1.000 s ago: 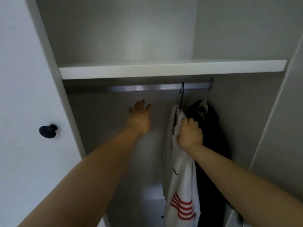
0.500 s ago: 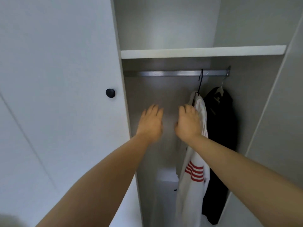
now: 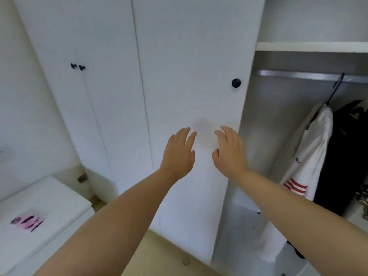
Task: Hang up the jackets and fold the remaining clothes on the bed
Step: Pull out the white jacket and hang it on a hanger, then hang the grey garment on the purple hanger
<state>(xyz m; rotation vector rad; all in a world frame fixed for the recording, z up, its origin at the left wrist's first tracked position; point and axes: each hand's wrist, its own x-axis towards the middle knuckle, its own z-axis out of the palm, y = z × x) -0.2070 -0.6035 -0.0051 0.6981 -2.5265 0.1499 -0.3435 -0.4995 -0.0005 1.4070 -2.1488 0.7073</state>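
In the middle of the frame, we hold our left hand (image 3: 179, 152) and right hand (image 3: 229, 152) side by side and apart. The fingers are straight and loose and grip nothing. They hover before the closed white wardrobe door (image 3: 189, 56); whether they touch it we cannot tell. We judge them empty because these garments need no more support. At the right edge of the frame the white jacket (image 3: 310, 152) with red stripes hangs from a black hanger (image 3: 336, 88) hooked over the metal rail (image 3: 298, 74). The black jacket (image 3: 342, 152) hangs just beside it, farther right. Both sit under the shelf (image 3: 310, 47) in the open compartment, so the rail bears their weight. A black knob (image 3: 236, 83) sits on the door above the right hand. At the lower left a low white bench (image 3: 49, 196) carries a pink packet (image 3: 26, 222). The bed and the clothes left to fold are out of view; free hands suit turning to them.
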